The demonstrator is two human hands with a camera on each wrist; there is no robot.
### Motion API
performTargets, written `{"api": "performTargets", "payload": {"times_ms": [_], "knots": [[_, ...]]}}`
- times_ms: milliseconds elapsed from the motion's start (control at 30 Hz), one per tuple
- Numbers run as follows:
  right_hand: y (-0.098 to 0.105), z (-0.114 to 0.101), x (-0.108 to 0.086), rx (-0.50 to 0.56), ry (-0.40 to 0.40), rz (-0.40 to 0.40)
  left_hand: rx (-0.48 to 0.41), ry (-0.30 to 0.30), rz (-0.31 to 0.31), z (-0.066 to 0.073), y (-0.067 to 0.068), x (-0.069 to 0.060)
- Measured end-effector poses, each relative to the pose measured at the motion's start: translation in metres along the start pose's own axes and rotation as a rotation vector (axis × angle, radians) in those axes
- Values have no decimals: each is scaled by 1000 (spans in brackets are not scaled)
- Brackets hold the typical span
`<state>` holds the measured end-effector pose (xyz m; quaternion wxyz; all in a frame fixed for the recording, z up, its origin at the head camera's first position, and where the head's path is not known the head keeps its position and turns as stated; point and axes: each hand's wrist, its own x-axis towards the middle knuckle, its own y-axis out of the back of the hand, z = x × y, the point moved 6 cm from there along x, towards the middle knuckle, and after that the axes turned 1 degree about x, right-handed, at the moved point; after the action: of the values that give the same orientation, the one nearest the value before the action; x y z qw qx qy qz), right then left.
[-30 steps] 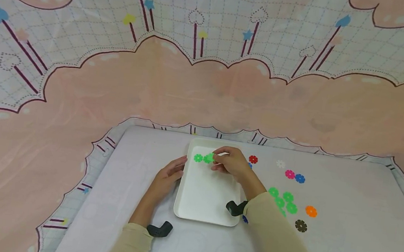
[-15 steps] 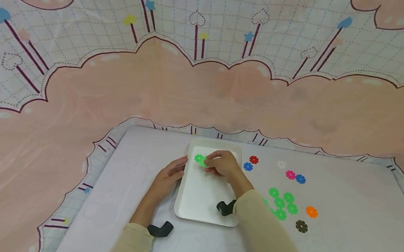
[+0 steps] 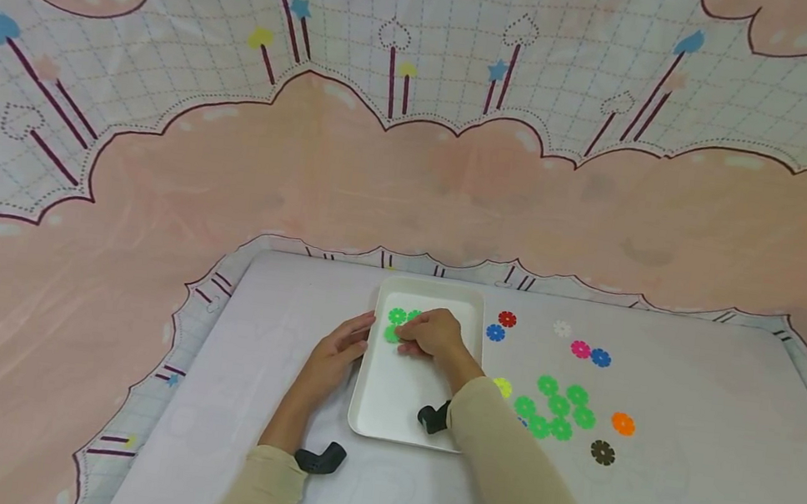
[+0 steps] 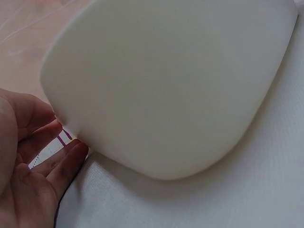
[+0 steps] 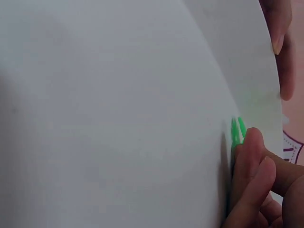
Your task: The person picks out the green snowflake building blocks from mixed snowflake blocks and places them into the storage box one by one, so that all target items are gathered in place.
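Observation:
On the white tray (image 3: pixel 410 408), two green flower-shaped plastic discs (image 3: pixel 396 316) lie near the far left corner, side by side. My right hand (image 3: pixel 434 336) pinches another green disc (image 3: pixel 391 334) just in front of them, low over the tray floor. The right wrist view shows green disc edges (image 5: pixel 235 130) at those fingertips; I cannot tell whether the pinched one touches the tray. With its fingertips against the outside of the tray's left rim, my left hand (image 3: pixel 331 361) stays beside it. In the left wrist view, the left fingers (image 4: pixel 71 159) touch the rim.
Right of the tray lie several green discs (image 3: pixel 559 406) in a cluster, with a yellow disc (image 3: pixel 503 387) near the right sleeve. Around them are red (image 3: pixel 507 319), blue (image 3: pixel 495 333), pink (image 3: pixel 580 349), white (image 3: pixel 562 329), orange (image 3: pixel 623 424) and brown discs (image 3: pixel 602 453).
My right hand has moved left and nearer over the tray, carrying the green disc to a spot in front of the two lying there. The left hand has stayed at the rim.

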<state>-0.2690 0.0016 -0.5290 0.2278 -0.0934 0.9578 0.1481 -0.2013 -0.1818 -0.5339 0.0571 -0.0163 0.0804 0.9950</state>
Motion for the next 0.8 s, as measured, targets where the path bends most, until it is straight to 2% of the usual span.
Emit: {"api": "performTargets", "payload": {"times_ms": [167, 533, 800], "knots": [[-1, 3, 5, 12, -5, 40, 7, -2, 0, -1, 0, 0], [0, 2, 4, 14, 11, 74, 4, -13, -3, 0, 1, 0], [-1, 6, 10, 7, -10, 92, 3, -14, -10, 1, 0, 0]]}}
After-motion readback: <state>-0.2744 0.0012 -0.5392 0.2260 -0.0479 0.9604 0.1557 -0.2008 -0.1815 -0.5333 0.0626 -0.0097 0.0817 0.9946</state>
